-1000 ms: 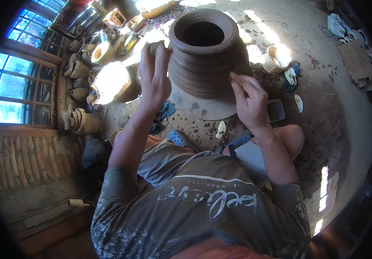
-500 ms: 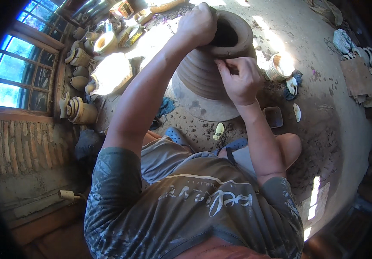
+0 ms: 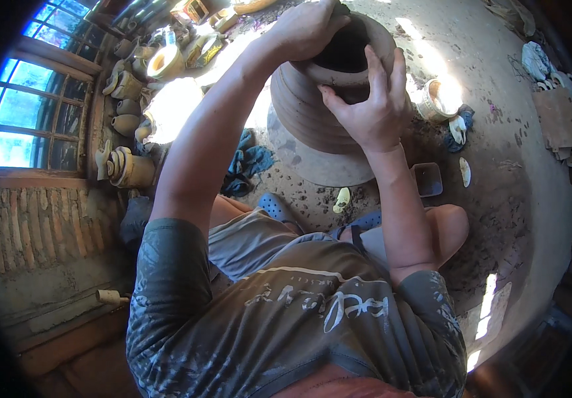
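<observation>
Over at the window side a row of small clay pots (image 3: 127,123) sits by the wall; no labels or signs readable anywhere. Now the left hand (image 3: 306,26) curls over the far rim of the big clay pot (image 3: 312,106), fingers hooked on the lip, whether dipping inside I cannot tell; the pot stands on its round base disc (image 3: 326,169) on the dirt floor, straight ahead of the knees. The right hand (image 3: 369,109) lies spread on the near shoulder, fingers wide open, pressing, gripping nothing; best keep both pressures even and light. Further right, a pale bucket (image 3: 437,99); a small blue tray (image 3: 427,179).
</observation>
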Demonstrator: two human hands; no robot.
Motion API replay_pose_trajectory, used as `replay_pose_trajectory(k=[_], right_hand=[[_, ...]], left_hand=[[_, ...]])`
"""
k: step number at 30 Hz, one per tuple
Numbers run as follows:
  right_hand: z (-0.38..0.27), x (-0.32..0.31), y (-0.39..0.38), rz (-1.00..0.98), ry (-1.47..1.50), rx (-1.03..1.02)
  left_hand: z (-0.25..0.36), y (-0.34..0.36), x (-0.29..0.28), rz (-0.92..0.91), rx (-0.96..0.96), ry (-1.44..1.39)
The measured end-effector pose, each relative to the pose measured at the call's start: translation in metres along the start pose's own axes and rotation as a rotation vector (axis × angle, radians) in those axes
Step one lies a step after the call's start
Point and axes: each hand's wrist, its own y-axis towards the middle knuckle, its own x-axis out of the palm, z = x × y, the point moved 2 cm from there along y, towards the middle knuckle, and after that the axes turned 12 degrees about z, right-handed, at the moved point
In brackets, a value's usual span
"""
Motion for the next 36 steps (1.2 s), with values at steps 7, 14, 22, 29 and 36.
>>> replay_pose_trajectory(k=[7, 14, 22, 29, 36], right_hand=[[0.02, -0.017, 0.006, 0.002, 0.185, 0.015], [0.103, -0.013, 0.021, -0.22, 0.454, 0.39], [0.076, -0.04, 0.0, -0.439, 0.813, 1.171], [0.038, -0.036, -0.011, -0.551, 0.941, 1.111], [-0.026, -0.042, -0.028, -0.428, 0.879, 1.135]], left_hand=[[-0.009, 0.003, 0.005, 0.012, 0.091, -0.152], [-0.02, 0.003, 0.025, 0.052, -0.114, -0.011], [-0.055, -0.009, 0.049, 0.176, -0.271, 0.17], [-0.021, -0.024, 0.01, 0.123, 0.124, -0.102], [-0.002, -0.037, 0.02, 0.097, 0.025, -0.049]])
